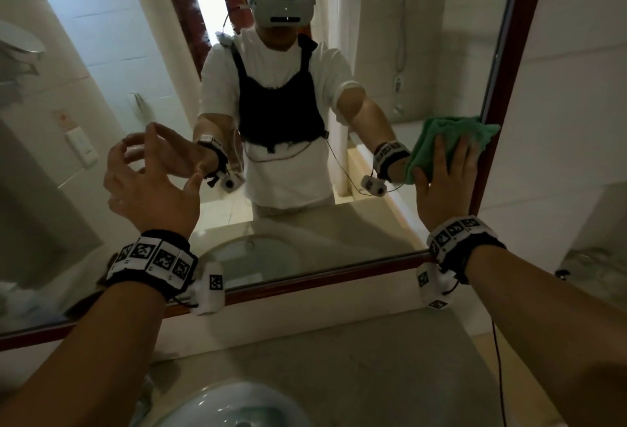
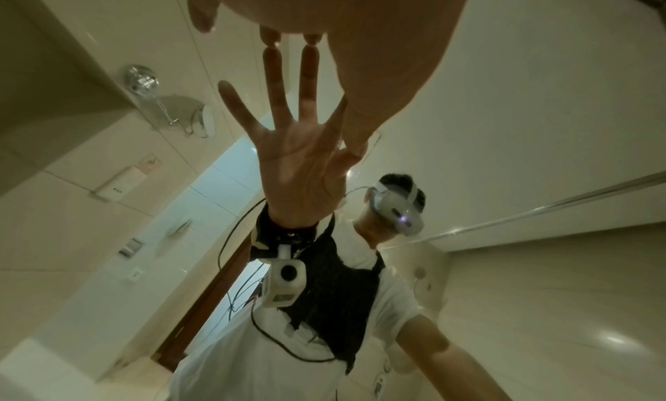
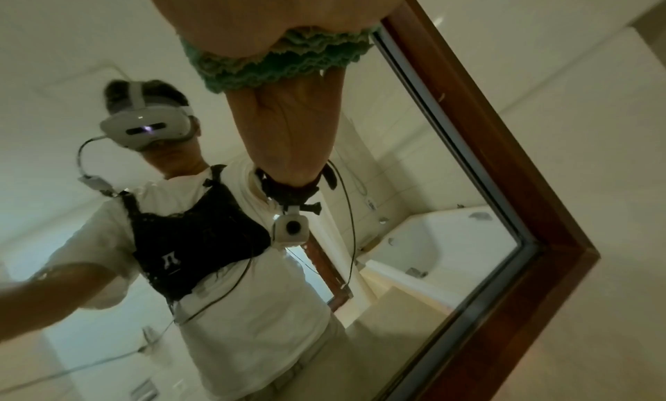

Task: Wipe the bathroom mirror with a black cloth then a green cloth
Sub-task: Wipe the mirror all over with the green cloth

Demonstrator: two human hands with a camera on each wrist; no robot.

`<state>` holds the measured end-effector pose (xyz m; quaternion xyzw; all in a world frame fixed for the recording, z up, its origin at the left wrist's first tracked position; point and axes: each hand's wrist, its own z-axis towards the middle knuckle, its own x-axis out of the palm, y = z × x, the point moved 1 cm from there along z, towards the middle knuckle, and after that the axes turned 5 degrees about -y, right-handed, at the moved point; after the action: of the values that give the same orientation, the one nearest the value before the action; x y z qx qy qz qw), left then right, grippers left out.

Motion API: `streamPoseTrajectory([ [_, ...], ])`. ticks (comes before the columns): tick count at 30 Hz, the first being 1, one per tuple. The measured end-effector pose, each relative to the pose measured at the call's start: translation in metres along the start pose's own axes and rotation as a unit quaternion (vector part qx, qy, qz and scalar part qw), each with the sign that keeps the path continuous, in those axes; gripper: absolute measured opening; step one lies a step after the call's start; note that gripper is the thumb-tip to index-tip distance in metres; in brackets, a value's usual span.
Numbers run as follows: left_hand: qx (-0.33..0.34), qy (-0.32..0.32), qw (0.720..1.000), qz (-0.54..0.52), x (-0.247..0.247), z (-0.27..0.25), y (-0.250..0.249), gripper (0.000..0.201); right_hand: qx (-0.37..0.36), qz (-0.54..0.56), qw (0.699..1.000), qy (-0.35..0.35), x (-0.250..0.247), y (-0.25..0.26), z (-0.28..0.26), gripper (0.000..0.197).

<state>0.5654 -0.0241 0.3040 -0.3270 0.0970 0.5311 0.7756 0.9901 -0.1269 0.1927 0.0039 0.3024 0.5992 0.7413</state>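
Note:
The bathroom mirror [image 1: 118, 36] fills the head view, with a brown wooden frame [image 1: 509, 70]. My right hand [image 1: 444, 182] lies flat on a folded green cloth [image 1: 427, 145] and presses it to the glass close to the right frame edge. In the right wrist view the green cloth [image 3: 270, 68] bulges out under my right hand [image 3: 270, 14], next to the frame [image 3: 486, 150]. My left hand [image 1: 149, 182] holds nothing; its spread fingertips [image 2: 270, 37] touch the glass at the left middle. No black cloth is in view.
A stone countertop [image 1: 339, 358] runs below the mirror, with a white basin [image 1: 237, 406] at the bottom edge. A tiled wall [image 1: 576, 87] stands just right of the frame. A thin black cable [image 1: 498, 358] hangs from my right wrist.

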Motion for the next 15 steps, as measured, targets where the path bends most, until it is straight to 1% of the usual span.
streamPoseTrajectory([
  [3,-0.003,-0.004,1.000,-0.014,0.002,-0.001,0.002,0.094,0.041,0.015,0.999,0.002,0.003,0.004,-0.003,0.068],
  [7,-0.008,-0.007,1.000,-0.026,0.005,-0.004,0.005,0.092,0.064,0.020,0.998,-0.006,0.006,0.017,-0.004,0.066],
  [10,-0.002,-0.008,0.999,-0.033,0.006,-0.004,0.007,0.086,0.081,0.032,0.996,-0.019,0.011,0.033,-0.005,0.064],
  [12,0.003,-0.003,0.999,-0.032,0.007,-0.005,0.009,0.083,0.066,0.032,0.997,-0.022,0.015,0.048,-0.009,0.062],
  [15,0.019,0.006,0.999,-0.031,0.008,-0.006,0.013,0.081,0.015,0.023,0.999,-0.032,0.022,0.081,-0.022,0.060],
])
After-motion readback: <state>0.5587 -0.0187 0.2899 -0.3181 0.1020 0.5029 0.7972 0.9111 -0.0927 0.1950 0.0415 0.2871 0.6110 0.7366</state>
